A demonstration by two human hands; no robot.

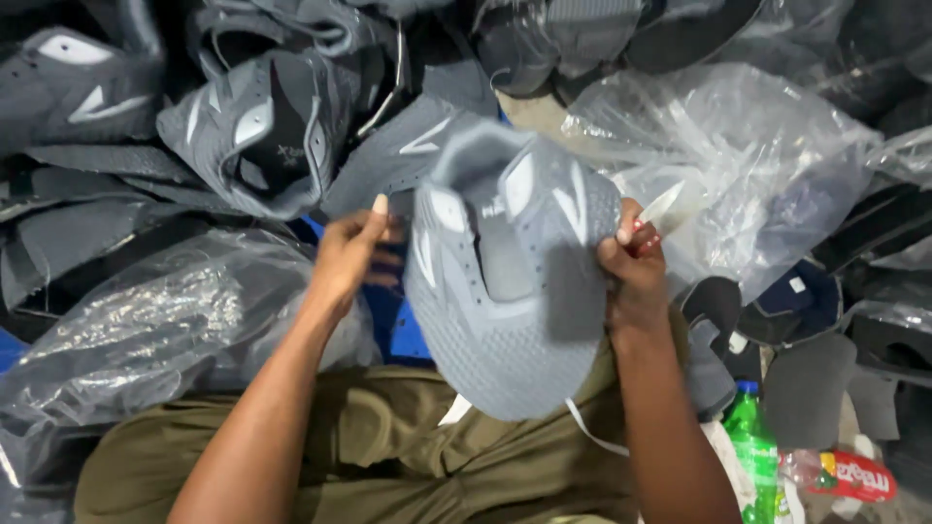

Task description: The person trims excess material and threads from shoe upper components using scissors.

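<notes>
Both hands hold one grey knit shoe upper (510, 281) up over the person's lap, above the olive trousers (408, 456). The left hand (351, 260) has its grip closed on the upper's left edge, thumb raised against the fabric, while the right hand (633, 264) pinches the right edge, fingers curled around it. Held by its two sides like this, the piece is spread flat and faces the camera, so its tongue, eyelet rows and pale side patches all show, which reads as a hold for looking it over. A thin white strip (594, 429) dangles from its lower edge. More grey uppers (257, 131) lie piled beyond the hands, within easy reach. Crumpled clear plastic bags (748, 165) sit to the right and to the left of the lap. A green bottle (752, 451) stands low at the right, beside dark foam pieces (806, 388)
</notes>
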